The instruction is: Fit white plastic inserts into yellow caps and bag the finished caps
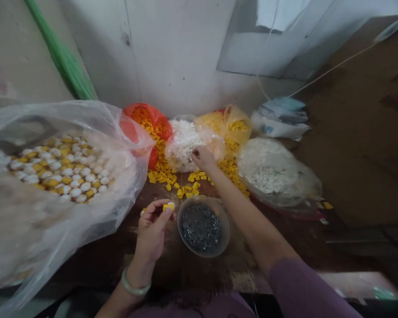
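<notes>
Between the thumb and fingers of my left hand (154, 229) is a small yellow-and-white plastic piece (169, 206). Another bit of yellow shows at the back of that hand's fingers. My right hand (204, 159) reaches forward to a clear plastic bag (181, 154) of small white parts. Its fingers are curled together at the bag's opening; what they pinch, if anything, is too small to see. A round translucent bowl (204, 251) of small dark shiny pieces stands on the table just right of my left hand, beneath my right forearm.
Loose yellow pieces (187, 191) lie beyond the bowl. A red bag (162, 126) and a yellowish bag (243, 132) hold more. On the left, a large clear bag (129, 176) contains yellow-and-white pieces. Another bag of white parts (268, 179) and a stack of packets (280, 117) sit right.
</notes>
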`<state>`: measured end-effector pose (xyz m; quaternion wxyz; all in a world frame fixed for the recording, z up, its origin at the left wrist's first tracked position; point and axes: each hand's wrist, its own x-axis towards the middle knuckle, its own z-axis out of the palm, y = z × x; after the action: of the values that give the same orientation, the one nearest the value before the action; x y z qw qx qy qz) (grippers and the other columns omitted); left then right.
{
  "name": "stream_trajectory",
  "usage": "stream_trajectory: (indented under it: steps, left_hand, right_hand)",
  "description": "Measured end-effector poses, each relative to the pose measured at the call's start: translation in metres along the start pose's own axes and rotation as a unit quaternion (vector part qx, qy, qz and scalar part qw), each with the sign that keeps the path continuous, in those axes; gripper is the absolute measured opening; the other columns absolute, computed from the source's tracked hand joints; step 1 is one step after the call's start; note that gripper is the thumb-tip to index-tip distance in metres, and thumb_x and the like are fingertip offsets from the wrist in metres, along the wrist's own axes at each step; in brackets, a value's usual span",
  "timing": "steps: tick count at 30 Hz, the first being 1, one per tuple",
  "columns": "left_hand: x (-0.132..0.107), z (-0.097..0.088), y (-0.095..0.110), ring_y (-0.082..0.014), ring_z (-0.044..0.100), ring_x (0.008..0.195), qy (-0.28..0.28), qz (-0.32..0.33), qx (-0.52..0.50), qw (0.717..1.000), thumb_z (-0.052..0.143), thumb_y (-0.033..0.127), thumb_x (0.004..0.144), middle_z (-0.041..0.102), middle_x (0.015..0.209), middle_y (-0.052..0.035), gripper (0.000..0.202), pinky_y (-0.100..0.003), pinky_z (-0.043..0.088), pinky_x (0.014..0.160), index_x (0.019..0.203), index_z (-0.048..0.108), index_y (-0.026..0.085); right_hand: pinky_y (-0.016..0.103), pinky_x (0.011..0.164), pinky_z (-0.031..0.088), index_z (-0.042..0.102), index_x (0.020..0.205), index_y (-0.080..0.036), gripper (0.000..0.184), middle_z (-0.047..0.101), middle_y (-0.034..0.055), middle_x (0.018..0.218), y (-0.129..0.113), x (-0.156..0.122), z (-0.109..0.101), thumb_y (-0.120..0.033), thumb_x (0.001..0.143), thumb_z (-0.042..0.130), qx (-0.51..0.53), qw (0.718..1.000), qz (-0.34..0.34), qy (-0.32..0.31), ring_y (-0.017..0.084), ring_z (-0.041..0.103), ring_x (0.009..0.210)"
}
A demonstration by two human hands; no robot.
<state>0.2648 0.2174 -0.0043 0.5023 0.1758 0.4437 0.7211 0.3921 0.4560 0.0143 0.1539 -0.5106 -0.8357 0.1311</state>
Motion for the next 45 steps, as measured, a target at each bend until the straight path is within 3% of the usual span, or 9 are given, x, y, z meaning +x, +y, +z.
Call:
stream_trajectory:
  steps: [6,9,14,22,32,35,38,42,45]
  left_hand:
    - [0.0,0.002,-0.002,-0.0118,0.065,0.062,0.01,-0.005,0.009,1.0,0.089,0.031,0.054,0.072,0.074,-0.0014,0.037,-0.025,0.054,0.064,0.084,0.072,0.016]
    - [-0.002,0.004,-0.004,-0.012,0.064,0.064,0.007,0.005,0.017,1.0,0.088,0.026,0.054,0.072,0.075,-0.0015,0.035,-0.025,0.055,0.063,0.083,0.072,0.016]
    - [-0.007,0.005,-0.002,-0.0109,0.064,0.066,0.01,0.005,0.003,1.0,0.089,0.023,0.052,0.072,0.077,-0.0005,0.031,-0.023,0.054,0.064,0.078,0.072,0.017]
    - [-0.014,0.003,0.0,-0.012,0.065,0.068,-0.022,-0.008,-0.008,1.0,0.09,0.029,0.054,0.073,0.075,-0.0017,0.03,-0.023,0.054,0.066,0.078,0.074,0.018]
    - [-0.015,-0.007,0.008,-0.0142,0.065,0.068,-0.088,-0.03,0.063,0.994,0.091,0.032,0.052,0.073,0.074,-0.0033,0.032,-0.025,0.054,0.067,0.074,0.074,0.017]
    - [-0.017,-0.014,0.003,-0.0149,0.064,0.062,-0.136,-0.042,0.132,0.981,0.086,0.034,0.06,0.071,0.07,-0.0035,0.029,-0.026,0.053,0.061,0.079,0.073,0.016]
    - [-0.02,-0.029,-0.007,-0.016,0.064,0.064,-0.162,0.034,0.288,0.943,0.076,0.03,0.072,0.072,0.074,-0.0048,0.019,-0.026,0.051,0.061,0.088,0.074,0.018]
    - [-0.021,-0.054,-0.02,-0.0196,0.068,0.074,-0.167,0.172,0.449,0.86,0.067,0.021,0.078,0.074,0.081,-0.0054,0.007,-0.03,0.053,0.069,0.083,0.072,0.02]
    - [-0.02,-0.067,-0.027,-0.0204,0.068,0.079,-0.179,0.218,0.505,0.816,0.061,0.018,0.082,0.071,0.085,-0.0053,0.01,-0.032,0.055,0.071,0.085,0.07,0.021]
  right_hand:
    - [0.023,0.066,0.051,0.064,0.093,-0.016,0.008,0.07,0.0024,0.081,-0.058,-0.093,-0.009,-0.022,0.089,0.062,0.204,0.974,-0.096,-0.009,0.013,0.065,0.07]
    - [0.029,0.074,0.054,0.065,0.087,-0.021,0.003,0.071,0.0033,0.086,-0.079,-0.137,-0.011,-0.021,0.088,0.063,0.288,0.939,-0.176,0.062,0.016,0.067,0.08]
    - [0.035,0.087,0.054,0.068,0.097,-0.024,0.014,0.073,0.0062,0.103,-0.087,-0.167,-0.015,-0.017,0.093,0.057,0.269,0.934,-0.218,0.086,0.019,0.068,0.098]
    - [0.031,0.079,0.055,0.07,0.102,-0.026,0.014,0.07,0.0034,0.093,-0.078,-0.165,-0.02,-0.024,0.09,0.064,0.304,0.926,-0.218,0.04,0.017,0.066,0.087]
    - [0.031,0.074,0.052,0.067,0.084,-0.023,0.018,0.064,0.006,0.087,-0.086,-0.184,-0.008,-0.016,0.093,0.053,0.263,0.933,-0.22,0.106,0.018,0.062,0.083]
    - [0.03,0.072,0.052,0.067,0.08,-0.022,0.014,0.065,0.0047,0.084,-0.076,-0.184,-0.009,-0.017,0.09,0.058,0.291,0.933,-0.211,0.012,0.018,0.062,0.081]
    - [0.03,0.076,0.051,0.07,0.085,-0.023,0.007,0.069,0.0025,0.085,-0.051,-0.172,-0.016,-0.017,0.085,0.066,0.276,0.927,-0.226,-0.116,0.017,0.065,0.083]
    - [0.032,0.079,0.049,0.071,0.099,-0.02,0.016,0.072,0.0057,0.094,-0.016,-0.139,-0.016,-0.013,0.088,0.061,0.123,0.977,-0.158,-0.073,0.019,0.065,0.088]
    - [0.032,0.08,0.048,0.073,0.093,-0.015,0.016,0.071,0.0093,0.091,-0.006,-0.106,-0.004,-0.01,0.087,0.06,0.0,0.981,-0.167,-0.095,0.02,0.063,0.088]
